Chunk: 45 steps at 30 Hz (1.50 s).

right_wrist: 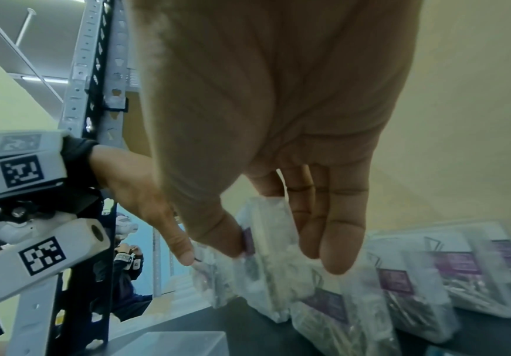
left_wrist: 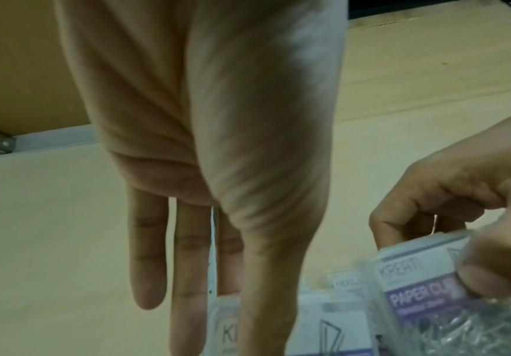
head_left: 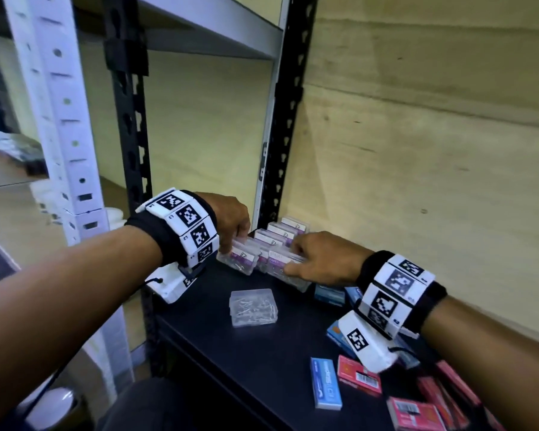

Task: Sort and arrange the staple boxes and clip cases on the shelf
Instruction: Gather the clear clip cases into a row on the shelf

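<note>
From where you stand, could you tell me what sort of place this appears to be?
Probably a stationery stockroom: slotted metal shelving uprights against a plain plywood wall, and a black shelf holding clear plastic paper-clip cases and small blue and red staple boxes.
</note>
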Each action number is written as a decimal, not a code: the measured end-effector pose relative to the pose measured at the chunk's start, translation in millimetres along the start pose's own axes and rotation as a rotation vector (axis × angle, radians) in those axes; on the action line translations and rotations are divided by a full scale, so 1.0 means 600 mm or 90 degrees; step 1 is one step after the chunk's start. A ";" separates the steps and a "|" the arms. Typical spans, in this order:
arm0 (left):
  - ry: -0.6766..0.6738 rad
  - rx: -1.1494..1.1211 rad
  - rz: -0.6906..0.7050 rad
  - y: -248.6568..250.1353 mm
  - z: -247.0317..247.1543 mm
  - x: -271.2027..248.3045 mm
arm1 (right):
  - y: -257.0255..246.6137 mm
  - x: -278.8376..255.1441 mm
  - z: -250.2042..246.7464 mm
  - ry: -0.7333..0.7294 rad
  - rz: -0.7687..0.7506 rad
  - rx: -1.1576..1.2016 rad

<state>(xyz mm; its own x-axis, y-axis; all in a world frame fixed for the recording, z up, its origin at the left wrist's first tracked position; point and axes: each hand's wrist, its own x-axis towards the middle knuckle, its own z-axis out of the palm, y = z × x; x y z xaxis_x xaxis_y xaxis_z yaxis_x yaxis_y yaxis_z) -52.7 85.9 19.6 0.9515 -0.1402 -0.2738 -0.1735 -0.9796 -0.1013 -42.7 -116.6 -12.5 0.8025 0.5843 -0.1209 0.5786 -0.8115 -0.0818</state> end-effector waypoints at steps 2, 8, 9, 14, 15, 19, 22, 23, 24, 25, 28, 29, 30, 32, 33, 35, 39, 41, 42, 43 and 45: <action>0.006 -0.006 0.001 0.001 0.007 0.005 | -0.006 0.007 0.005 -0.011 -0.002 -0.025; 0.009 -0.012 -0.006 0.002 0.032 0.018 | -0.010 0.015 0.026 -0.043 0.014 -0.072; 0.007 -0.015 -0.007 0.002 0.035 0.019 | -0.011 0.014 0.027 -0.048 0.013 -0.078; -0.002 -0.027 0.001 0.001 0.040 0.024 | -0.011 0.015 0.031 -0.060 0.026 -0.060; -0.004 -0.028 0.001 0.001 0.041 0.025 | -0.010 0.015 0.032 -0.061 0.026 -0.054; 0.010 -0.026 0.003 0.003 0.045 0.027 | -0.011 0.015 0.033 -0.049 0.021 -0.040; 0.018 -0.014 0.012 0.007 0.049 0.026 | -0.012 0.013 0.034 -0.047 0.020 -0.046; 0.022 -0.009 0.016 0.008 0.050 0.026 | -0.012 0.012 0.034 -0.045 0.019 -0.049; 0.026 -0.006 0.019 0.008 0.050 0.025 | -0.012 0.011 0.034 -0.042 0.016 -0.052; 0.029 -0.004 0.021 0.008 0.050 0.024 | -0.012 0.010 0.034 -0.037 0.013 -0.053; 0.042 0.001 0.024 0.005 0.046 0.022 | -0.010 0.008 0.031 -0.017 0.002 -0.039; 0.046 0.006 0.023 0.004 0.043 0.019 | -0.009 0.007 0.030 -0.011 -0.002 -0.032; 0.052 0.011 0.023 0.004 0.041 0.017 | -0.008 0.005 0.028 -0.005 -0.006 -0.027; 0.069 0.021 0.021 0.006 0.034 0.010 | -0.006 0.002 0.022 0.014 -0.013 -0.024; 0.080 0.025 0.023 0.008 0.030 0.007 | -0.003 -0.001 0.018 0.024 -0.015 -0.026; 0.102 0.033 0.036 0.017 0.020 0.000 | 0.003 -0.010 0.009 0.034 -0.014 -0.032; 0.127 0.043 0.077 0.059 -0.002 -0.009 | 0.032 -0.046 -0.007 0.030 0.009 -0.050; 0.141 0.055 0.109 0.090 -0.013 -0.010 | 0.057 -0.074 -0.012 0.028 0.025 -0.061; 0.147 0.059 0.126 0.105 -0.016 -0.009 | 0.068 -0.088 -0.013 0.025 0.035 -0.061; 0.152 0.064 0.143 0.123 -0.021 -0.008 | 0.082 -0.104 -0.014 0.021 0.048 -0.058; 0.162 0.074 0.175 0.167 -0.029 -0.004 | 0.114 -0.145 -0.016 0.012 0.087 -0.052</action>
<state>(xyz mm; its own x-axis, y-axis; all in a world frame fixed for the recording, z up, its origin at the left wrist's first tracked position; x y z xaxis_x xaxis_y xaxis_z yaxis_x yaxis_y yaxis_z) -68.1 -14.6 26.5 0.8954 -0.4409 -0.0617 -0.4448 -0.8797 -0.1680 -71.2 -223.0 1.8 0.8767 0.4690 -0.1070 0.4731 -0.8809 0.0151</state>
